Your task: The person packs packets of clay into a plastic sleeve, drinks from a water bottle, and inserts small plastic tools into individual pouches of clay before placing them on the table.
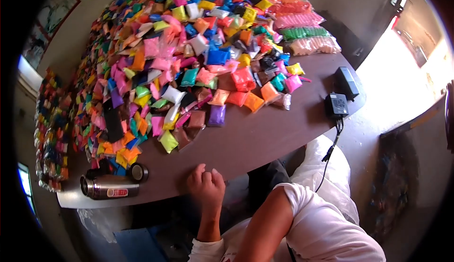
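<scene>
My left hand (206,184) is raised at the near edge of the brown table (236,153), its fingers curled in and nothing visible between them. Beyond it lies a large heap of small colourful packets (161,63). A brown packet (196,119), a lime green packet (168,141) and a purple packet (217,115) are among those closest to the hand. My right arm (267,222) bends down out of the bottom of the view, and its hand is not seen.
A steel flask (111,187) lies near the table's left corner beside a round black lid (138,172). Two black devices (336,105) with cables stand at the right. Bundled packets (314,45) lie at the back right. White plastic (326,167) hangs below the edge.
</scene>
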The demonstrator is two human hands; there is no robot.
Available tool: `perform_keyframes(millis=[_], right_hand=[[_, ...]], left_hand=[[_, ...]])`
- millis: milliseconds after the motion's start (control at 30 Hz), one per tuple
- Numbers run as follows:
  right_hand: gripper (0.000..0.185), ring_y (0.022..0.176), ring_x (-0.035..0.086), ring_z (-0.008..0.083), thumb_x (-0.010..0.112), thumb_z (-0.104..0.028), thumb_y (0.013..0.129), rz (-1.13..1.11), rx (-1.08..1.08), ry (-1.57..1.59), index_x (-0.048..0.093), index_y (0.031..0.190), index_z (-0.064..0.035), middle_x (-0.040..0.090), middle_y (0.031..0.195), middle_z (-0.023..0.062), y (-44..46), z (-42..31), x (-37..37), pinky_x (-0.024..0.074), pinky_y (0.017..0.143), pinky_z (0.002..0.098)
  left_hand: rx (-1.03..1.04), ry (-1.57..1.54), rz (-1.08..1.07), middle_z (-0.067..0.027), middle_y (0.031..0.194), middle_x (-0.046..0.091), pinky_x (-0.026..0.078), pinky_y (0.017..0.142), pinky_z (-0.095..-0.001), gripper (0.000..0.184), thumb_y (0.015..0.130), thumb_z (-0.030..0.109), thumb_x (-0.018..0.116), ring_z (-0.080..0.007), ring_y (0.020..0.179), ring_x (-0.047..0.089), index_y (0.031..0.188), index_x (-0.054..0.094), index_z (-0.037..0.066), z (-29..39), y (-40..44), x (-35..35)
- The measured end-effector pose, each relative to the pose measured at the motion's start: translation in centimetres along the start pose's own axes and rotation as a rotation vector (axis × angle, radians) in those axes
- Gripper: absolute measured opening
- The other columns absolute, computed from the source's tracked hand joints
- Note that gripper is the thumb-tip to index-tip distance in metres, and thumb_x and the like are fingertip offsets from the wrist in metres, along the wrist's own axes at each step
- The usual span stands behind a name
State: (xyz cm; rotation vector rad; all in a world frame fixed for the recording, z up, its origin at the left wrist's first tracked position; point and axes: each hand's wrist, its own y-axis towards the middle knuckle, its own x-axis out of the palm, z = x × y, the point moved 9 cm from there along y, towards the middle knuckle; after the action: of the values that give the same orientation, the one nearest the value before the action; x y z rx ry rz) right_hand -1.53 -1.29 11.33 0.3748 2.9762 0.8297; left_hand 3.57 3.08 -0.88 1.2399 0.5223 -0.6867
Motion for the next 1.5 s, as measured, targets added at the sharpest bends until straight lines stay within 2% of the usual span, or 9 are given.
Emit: perform_keyframes(millis=[667,800,867,933,1067,1200,1300,1400,1500], right_hand=[[0.019,0.075,0.059,0.0339,0.071,-0.016,0.072,-0.335,-0.083,-0.012,0.06,0.077,-0.0016,0.059,0.081,0.016,8.2,-2.7,8.1,0.0464,0.065,0.0406],[0.02,0.075,0.059,0.034,0.071,-0.016,0.071,-0.005,0.002,-0.332,0.06,0.077,-0.0015,0.059,0.081,0.0161,13.2,1.8,3.7,0.0465,0.066,0.0406],[0.035,0.083,0.061,0.0326,0.075,-0.021,0.069,0.259,-0.022,-0.595,0.06,0.095,-0.0017,0.061,0.088,0.0157,14.8,6.6,0.3,0.0493,0.071,0.0416],[0.066,0.102,0.059,0.0349,0.077,-0.027,0.067,0.221,0.157,-0.678,0.05,0.12,0.0013,0.061,0.106,0.0196,16.6,9.7,-0.5,0.0484,0.086,0.042],[0.098,0.124,0.044,0.0385,0.078,-0.032,0.066,0.168,0.176,-0.726,0.026,0.137,0.0104,0.045,0.132,0.0282,19.1,17.3,2.2,0.0376,0.103,0.0414],[0.088,0.102,0.057,0.0387,0.079,-0.03,0.061,0.384,0.073,-0.61,0.036,0.13,0.0038,0.058,0.108,0.0227,20.7,16.1,3.8,0.0459,0.087,0.0447],[0.078,0.099,0.058,0.0379,0.081,-0.033,0.057,0.349,0.244,-0.616,0.046,0.118,-0.0007,0.06,0.106,0.0209,20.9,18.6,3.8,0.0473,0.085,0.0433],[0.078,0.098,0.06,0.0369,0.082,-0.035,0.057,0.345,0.213,-0.645,0.047,0.117,-0.0008,0.061,0.103,0.0202,19.9,17.7,4.0,0.048,0.084,0.0429],[0.074,0.095,0.061,0.0361,0.084,-0.034,0.056,0.313,0.192,-0.597,0.048,0.112,-0.0017,0.062,0.101,0.0191,18.1,15.3,4.4,0.0485,0.082,0.0423]], left_hand=[[-0.114,-0.4,0.004,-0.0194,0.113,0.057,0.043,0.087,-0.0464,0.017,0.078,0.009,0.065,-0.0372,0.097,0.054,0.071,0.051,0.003,-0.4,-3.9,-3.4],[-0.152,-0.387,-0.041,-0.0169,0.114,0.056,0.044,0.089,-0.0435,0.015,0.08,0.013,0.065,-0.0337,0.101,0.055,0.087,0.056,0.004,-0.7,-8.0,-2.5],[-0.113,-0.447,-0.123,-0.0119,0.115,0.054,0.045,0.084,-0.0428,0.027,0.075,0.007,0.068,-0.0327,0.102,0.053,0.099,0.057,0.006,-0.1,-8.9,-1.0],[-0.139,-0.455,-0.066,-0.0108,0.11,0.054,0.045,0.081,-0.043,0.028,0.074,0.007,0.069,-0.0323,0.1,0.053,0.099,0.057,0.008,-0.2,-8.1,-1.9],[-0.107,-0.502,-0.047,-0.0115,0.109,0.054,0.045,0.079,-0.0419,0.024,0.074,0.007,0.069,-0.0329,0.101,0.052,0.095,0.058,0.01,-0.8,-8.2,-2.9],[-0.423,-0.616,-0.058,-0.0106,0.081,0.061,0.046,0.069,-0.0377,0.015,0.079,0.013,0.068,-0.0281,0.074,0.06,0.092,0.061,0.008,-3.6,-13.5,-1.2],[-0.982,-0.665,-0.302,-0.0129,0.063,0.061,0.044,0.051,-0.0342,0.031,0.088,0.025,0.059,-0.0263,0.055,0.058,0.071,0.057,0.0,-8.8,-22.0,2.8],[-1.314,-1.288,0.114,-0.0042,0.062,0.056,0.042,0.055,-0.0274,0.034,0.092,0.025,0.058,-0.0112,0.058,0.053,0.068,0.055,0.001,-10.9,-25.7,6.4],[-1.181,-0.949,-0.142,-0.0042,0.059,0.054,0.041,0.054,-0.0285,0.036,0.092,0.027,0.056,-0.0121,0.055,0.052,0.067,0.055,0.002,-10.8,-26.0,7.1]])
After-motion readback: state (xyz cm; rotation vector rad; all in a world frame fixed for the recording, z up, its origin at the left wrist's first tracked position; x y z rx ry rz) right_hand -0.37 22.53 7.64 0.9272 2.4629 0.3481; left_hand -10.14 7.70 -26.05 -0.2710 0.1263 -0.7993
